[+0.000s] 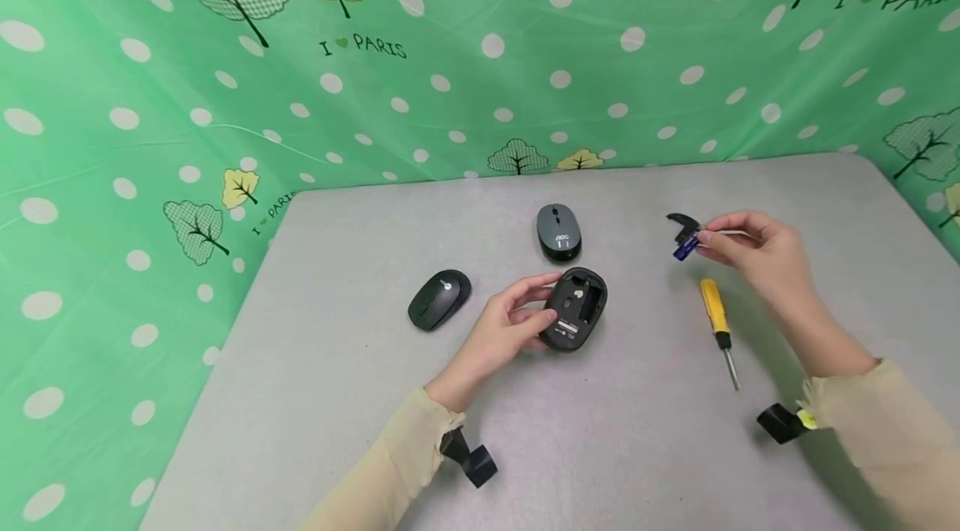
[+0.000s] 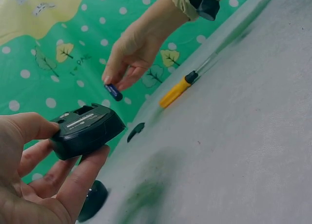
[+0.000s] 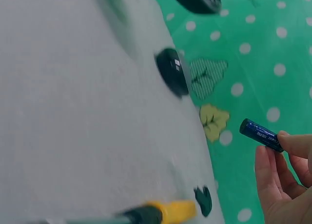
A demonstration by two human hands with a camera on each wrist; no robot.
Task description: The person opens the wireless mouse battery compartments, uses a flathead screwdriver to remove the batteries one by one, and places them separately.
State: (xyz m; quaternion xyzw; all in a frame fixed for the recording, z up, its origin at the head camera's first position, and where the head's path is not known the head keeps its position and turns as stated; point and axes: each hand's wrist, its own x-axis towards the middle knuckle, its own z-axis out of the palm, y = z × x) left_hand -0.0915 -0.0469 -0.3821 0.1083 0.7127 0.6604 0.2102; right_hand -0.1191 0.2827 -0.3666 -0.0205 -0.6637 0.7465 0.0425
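Observation:
My left hand (image 1: 504, 326) grips a black computer mouse (image 1: 564, 339), underside up, its battery slot uncovered. That slot looks vacant in the head view; the left wrist view shows the mouse (image 2: 85, 138) from the side, between thumb and fingers. Over on the right, my right hand (image 1: 765, 252) pinches a blue battery (image 1: 686, 247) between thumb and fingers, above the table. In the right wrist view the battery (image 3: 261, 134) sticks out from the fingertips. Just beyond it lies a small curved black cover (image 1: 681, 222) on the table, partly hidden by the battery and hand.
A yellow-handled screwdriver (image 1: 716, 316) lies on the grey table (image 1: 337, 414) below the right hand. A grey mouse (image 1: 558, 231) stands behind the held one, and a black mouse (image 1: 439, 299) sits left of it. A green patterned cloth (image 1: 450, 31) hangs behind.

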